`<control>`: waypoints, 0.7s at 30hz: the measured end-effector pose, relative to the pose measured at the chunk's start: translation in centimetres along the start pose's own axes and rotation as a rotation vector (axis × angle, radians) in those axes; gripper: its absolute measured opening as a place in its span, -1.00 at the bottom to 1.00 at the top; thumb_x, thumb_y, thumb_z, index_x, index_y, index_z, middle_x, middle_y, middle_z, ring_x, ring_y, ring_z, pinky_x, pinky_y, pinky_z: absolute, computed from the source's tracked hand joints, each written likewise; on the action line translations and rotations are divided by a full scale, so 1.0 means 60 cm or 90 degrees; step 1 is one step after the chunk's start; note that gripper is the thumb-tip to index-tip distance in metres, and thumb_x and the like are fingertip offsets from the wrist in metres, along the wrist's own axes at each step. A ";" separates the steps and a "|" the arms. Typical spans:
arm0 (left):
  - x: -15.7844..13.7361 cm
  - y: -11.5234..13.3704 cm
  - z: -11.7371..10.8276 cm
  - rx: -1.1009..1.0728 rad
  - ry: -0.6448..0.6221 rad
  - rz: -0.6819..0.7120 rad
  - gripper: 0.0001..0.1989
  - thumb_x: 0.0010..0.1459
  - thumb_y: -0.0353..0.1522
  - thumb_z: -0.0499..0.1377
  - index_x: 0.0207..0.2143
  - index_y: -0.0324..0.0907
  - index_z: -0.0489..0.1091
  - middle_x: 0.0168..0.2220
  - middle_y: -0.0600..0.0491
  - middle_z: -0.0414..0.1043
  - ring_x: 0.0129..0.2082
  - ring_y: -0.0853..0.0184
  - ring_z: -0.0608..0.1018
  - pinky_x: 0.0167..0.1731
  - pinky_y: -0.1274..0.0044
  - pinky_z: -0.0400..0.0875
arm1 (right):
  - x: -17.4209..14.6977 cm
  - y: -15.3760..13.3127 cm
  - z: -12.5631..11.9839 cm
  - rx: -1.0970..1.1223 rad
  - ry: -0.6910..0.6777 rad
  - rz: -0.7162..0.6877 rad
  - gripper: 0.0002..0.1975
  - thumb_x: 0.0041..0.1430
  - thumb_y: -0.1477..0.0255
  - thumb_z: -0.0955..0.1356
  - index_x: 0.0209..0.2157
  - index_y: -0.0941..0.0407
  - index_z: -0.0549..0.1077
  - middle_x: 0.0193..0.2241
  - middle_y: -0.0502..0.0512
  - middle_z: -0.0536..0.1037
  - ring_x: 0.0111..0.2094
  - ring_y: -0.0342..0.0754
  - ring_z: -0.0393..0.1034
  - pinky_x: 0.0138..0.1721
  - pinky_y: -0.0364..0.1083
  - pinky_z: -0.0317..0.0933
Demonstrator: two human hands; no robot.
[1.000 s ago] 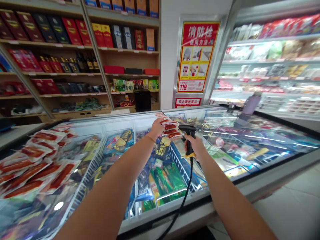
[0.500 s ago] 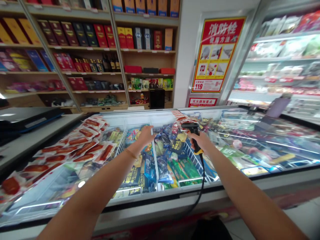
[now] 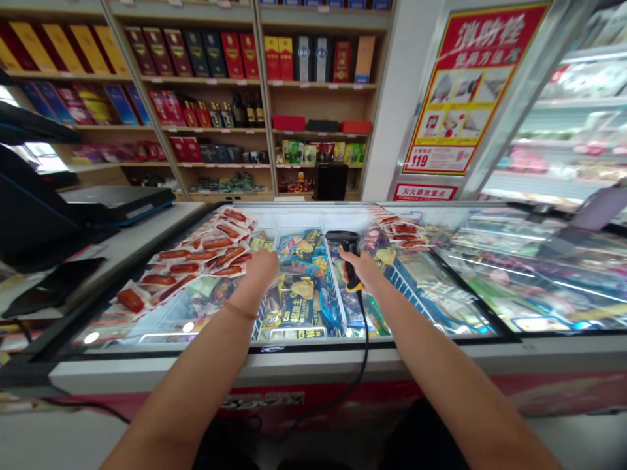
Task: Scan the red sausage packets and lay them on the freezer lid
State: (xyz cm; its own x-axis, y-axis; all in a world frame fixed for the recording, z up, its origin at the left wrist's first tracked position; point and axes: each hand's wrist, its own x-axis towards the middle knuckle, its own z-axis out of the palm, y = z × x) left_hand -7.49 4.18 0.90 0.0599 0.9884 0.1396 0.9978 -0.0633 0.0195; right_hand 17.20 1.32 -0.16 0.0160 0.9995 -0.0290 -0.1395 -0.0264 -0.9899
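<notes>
My right hand (image 3: 362,267) is wrapped round the grip of a black and yellow barcode scanner (image 3: 349,243), its cable hanging down over the freezer's front edge. The scanner's head points left, above the freezer. My left hand (image 3: 263,266) is at the right side of a spread of packaged sausages (image 3: 186,258) in clear wrappers. Motion blurs its fingers, and I cannot make out whether they hold anything. A smaller pile of packaged sausages (image 3: 404,232) lies right of the scanner. Bagged frozen goods (image 3: 298,300) show in wire baskets beneath my hands.
The chest freezer (image 3: 220,363) with its glass top spans the view. A counter scale (image 3: 117,205) stands at the left. Behind are shelves of boxed goods (image 3: 210,55), a red fire hydrant poster (image 3: 473,88) and a lit chiller (image 3: 582,124) at the right.
My view has turned left. My left hand has moved left to the larger sausage spread. The scanner, still in my right hand, has moved left, away from the smaller pile.
</notes>
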 end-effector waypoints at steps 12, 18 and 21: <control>0.029 0.029 0.040 -0.370 0.203 0.093 -0.62 0.11 -0.29 0.20 -0.02 -0.25 0.42 -0.06 -0.16 0.46 -0.04 0.17 0.51 0.03 0.37 0.34 | -0.008 0.008 -0.012 -0.020 0.022 0.032 -0.73 0.01 0.31 0.45 -0.35 0.09 0.30 -0.70 -0.09 0.39 -0.78 -0.16 0.24 -0.76 -0.18 0.14; 0.009 -0.015 0.015 -0.252 -0.073 0.008 -0.50 -0.07 -0.06 0.28 -0.17 -0.21 0.46 -0.29 -0.09 0.53 -0.29 0.13 0.56 -0.35 0.46 0.35 | -0.009 0.016 -0.018 -0.032 0.003 0.016 -0.75 0.03 0.33 0.43 -0.33 0.11 0.31 -0.69 -0.08 0.40 -0.77 -0.14 0.27 -0.78 -0.18 0.12; 0.006 -0.011 0.014 -0.235 -0.099 0.047 -0.64 -0.10 -0.11 0.30 -0.33 -0.18 0.46 -0.41 -0.03 0.51 -0.38 0.17 0.55 -0.43 0.49 0.29 | -0.010 0.017 -0.017 -0.030 -0.004 0.021 -0.75 0.03 0.33 0.43 -0.30 0.12 0.33 -0.70 -0.08 0.40 -0.76 -0.15 0.27 -0.76 -0.18 0.15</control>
State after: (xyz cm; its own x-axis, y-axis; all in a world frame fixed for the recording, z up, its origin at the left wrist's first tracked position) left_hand -8.11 4.66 0.10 0.1631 0.9866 0.0029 0.9151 -0.1524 0.3734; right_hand 18.06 0.65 -1.30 0.0054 0.9981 -0.0606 -0.0925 -0.0598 -0.9939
